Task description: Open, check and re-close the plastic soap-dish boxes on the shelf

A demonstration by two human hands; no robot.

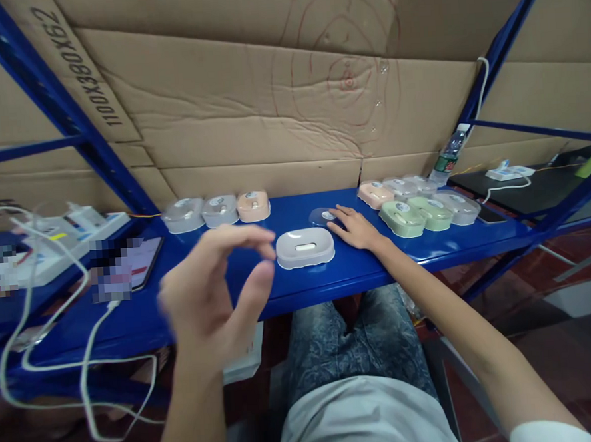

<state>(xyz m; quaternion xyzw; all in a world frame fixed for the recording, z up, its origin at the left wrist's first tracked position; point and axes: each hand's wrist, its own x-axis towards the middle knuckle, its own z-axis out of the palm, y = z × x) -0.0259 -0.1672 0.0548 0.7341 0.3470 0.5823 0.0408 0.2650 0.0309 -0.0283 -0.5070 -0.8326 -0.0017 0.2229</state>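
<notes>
A grey oval plastic box with a white slot-shaped piece in its middle sits near the front edge of the blue shelf. Just behind it lies a clear plastic lid with a round label. My right hand rests palm down at the lid's right side, fingers stretched out and their tips touching or just over it. Slightly blurred, my left hand is raised left of the grey box and nearer to me. Its thumb and fingers curve apart with nothing visible between them.
Two grey boxes and a peach one stand at the back left. Several lidded boxes, including green ones, stand at right near a water bottle. A phone with white cables lies at left; cardboard closes the back.
</notes>
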